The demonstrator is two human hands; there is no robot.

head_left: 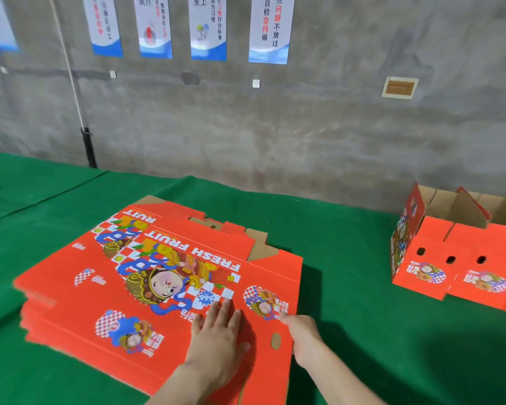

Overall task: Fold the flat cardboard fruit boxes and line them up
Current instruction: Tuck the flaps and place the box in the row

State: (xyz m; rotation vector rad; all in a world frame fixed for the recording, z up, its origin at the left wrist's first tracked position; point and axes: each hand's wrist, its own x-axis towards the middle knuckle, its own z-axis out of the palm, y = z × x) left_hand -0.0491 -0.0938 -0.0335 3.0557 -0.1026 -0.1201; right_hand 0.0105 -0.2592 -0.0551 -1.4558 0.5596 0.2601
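Observation:
A stack of flat red cardboard fruit boxes (158, 276), printed with a cartoon figure and "FRESH FRUIT", lies on the green table (348, 331) in front of me. My left hand (219, 337) rests flat, fingers straight, on the near right part of the top sheet. My right hand (303, 336) grips the right edge of that top sheet, thumb on top and fingers hidden under the edge. Folded red boxes (456, 258) stand in a row at the far right, their brown insides open upward.
A grey concrete wall (275, 127) with hanging posters runs behind the table. A black pipe (89, 147) stands at the wall on the left. Green cloth lies between the flat stack and the folded boxes.

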